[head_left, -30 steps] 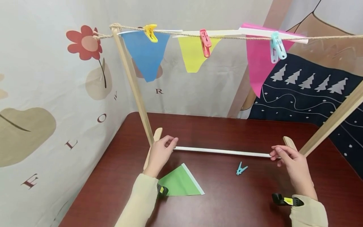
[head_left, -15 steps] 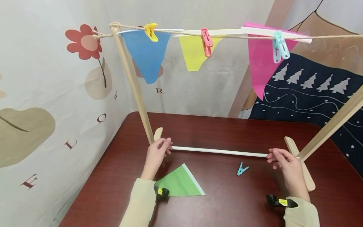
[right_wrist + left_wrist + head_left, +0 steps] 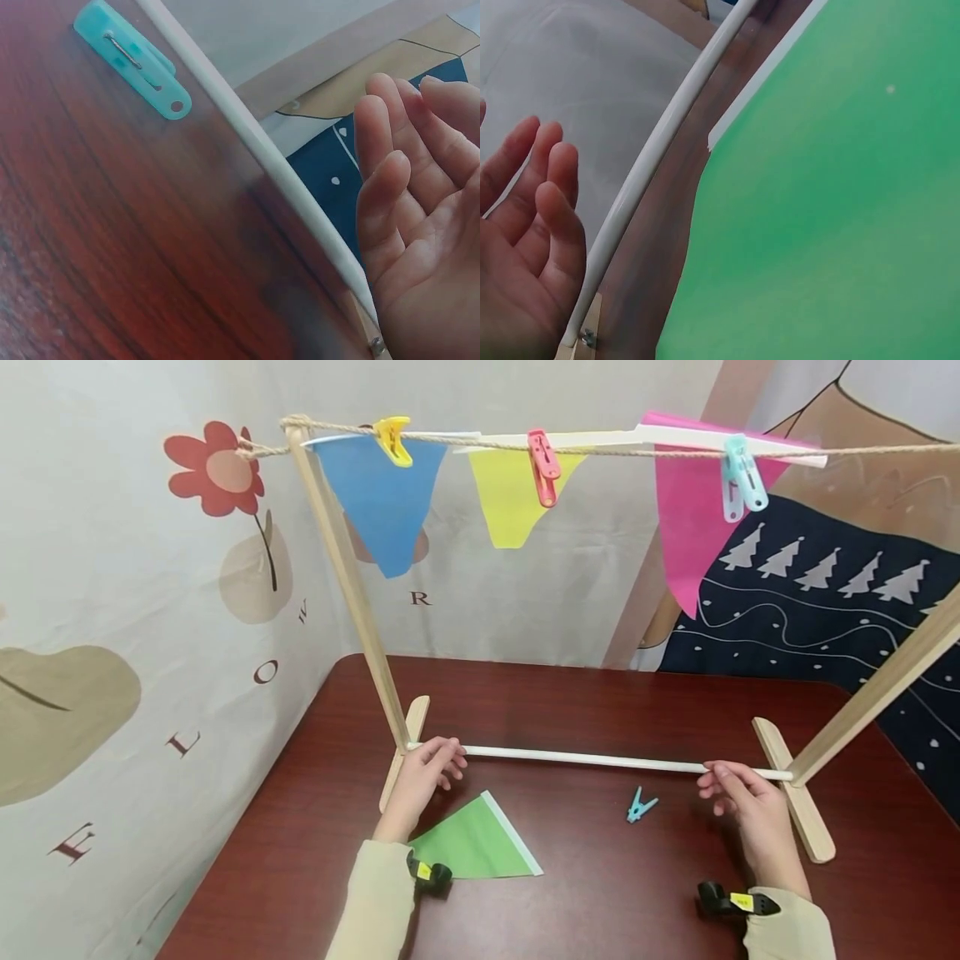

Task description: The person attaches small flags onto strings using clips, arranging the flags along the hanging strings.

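In the head view my left hand (image 3: 426, 772) is beside the left end of a white rod (image 3: 585, 759), its fingers loosely bent. The left wrist view shows nothing in that hand's grasp. Toward the rod's other end my right hand (image 3: 746, 793) has its fingers relaxed too, and the right wrist view shows them holding nothing. A green paper pennant (image 3: 480, 843) with a white top strip lies by my left wrist. Between the hands, nearer the right one, a light blue clothespin (image 3: 639, 807) lies on the table.
Two wooden posts, a left post (image 3: 352, 585) and a right post (image 3: 877, 693), stand on flat feet joined by the rod. Between them a rope (image 3: 885, 449) carries a blue pennant (image 3: 386, 502), a yellow pennant (image 3: 498, 502) and a pink pennant (image 3: 686, 527), clipped with clothespins.
My right hand has drifted left along the rod, baring its right end. My left hand shifted left, then slightly back right and lower. The pennant and clothespin stay on the table.
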`<state>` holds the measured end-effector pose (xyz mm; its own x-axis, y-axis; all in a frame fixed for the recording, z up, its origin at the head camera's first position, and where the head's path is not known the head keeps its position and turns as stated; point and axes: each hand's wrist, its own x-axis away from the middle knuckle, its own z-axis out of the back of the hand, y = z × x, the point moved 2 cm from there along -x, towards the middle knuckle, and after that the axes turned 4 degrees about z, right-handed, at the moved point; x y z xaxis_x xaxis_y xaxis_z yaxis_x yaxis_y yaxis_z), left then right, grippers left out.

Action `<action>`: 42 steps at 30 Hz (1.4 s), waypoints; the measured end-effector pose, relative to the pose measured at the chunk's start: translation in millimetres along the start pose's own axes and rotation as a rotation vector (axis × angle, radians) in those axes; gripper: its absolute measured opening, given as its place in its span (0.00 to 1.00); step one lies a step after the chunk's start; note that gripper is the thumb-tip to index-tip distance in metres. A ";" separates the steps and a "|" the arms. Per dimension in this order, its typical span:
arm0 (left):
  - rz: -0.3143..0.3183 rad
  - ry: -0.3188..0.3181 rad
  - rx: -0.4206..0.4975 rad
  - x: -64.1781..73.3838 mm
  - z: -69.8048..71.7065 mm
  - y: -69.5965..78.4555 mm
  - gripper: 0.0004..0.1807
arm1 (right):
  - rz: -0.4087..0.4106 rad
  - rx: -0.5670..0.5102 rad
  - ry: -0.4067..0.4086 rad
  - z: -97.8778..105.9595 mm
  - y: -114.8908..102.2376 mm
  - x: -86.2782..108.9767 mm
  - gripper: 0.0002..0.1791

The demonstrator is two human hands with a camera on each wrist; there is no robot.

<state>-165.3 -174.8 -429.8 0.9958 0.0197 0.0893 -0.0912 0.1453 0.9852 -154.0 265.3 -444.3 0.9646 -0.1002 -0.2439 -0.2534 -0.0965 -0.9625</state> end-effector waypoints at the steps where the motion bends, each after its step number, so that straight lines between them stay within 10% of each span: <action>1: -0.001 -0.004 0.005 -1.9 0.4 -3.4 0.27 | -0.006 -0.002 0.000 0.3 0.8 0.1 0.11; 28: 0.048 -0.125 0.079 1.9 5.2 1.9 0.21 | -0.149 0.153 -0.052 9.7 16.0 4.4 0.17; 42: 0.037 -0.092 0.034 -17.2 6.2 -29.4 0.21 | -0.161 0.252 -0.155 13.5 21.8 -0.8 0.23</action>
<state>-179.7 -185.5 -459.4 0.9883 -0.0666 0.1375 -0.1295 0.1128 0.9851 -159.3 276.6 -466.7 0.9953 0.0504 -0.0833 -0.0900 0.1511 -0.9844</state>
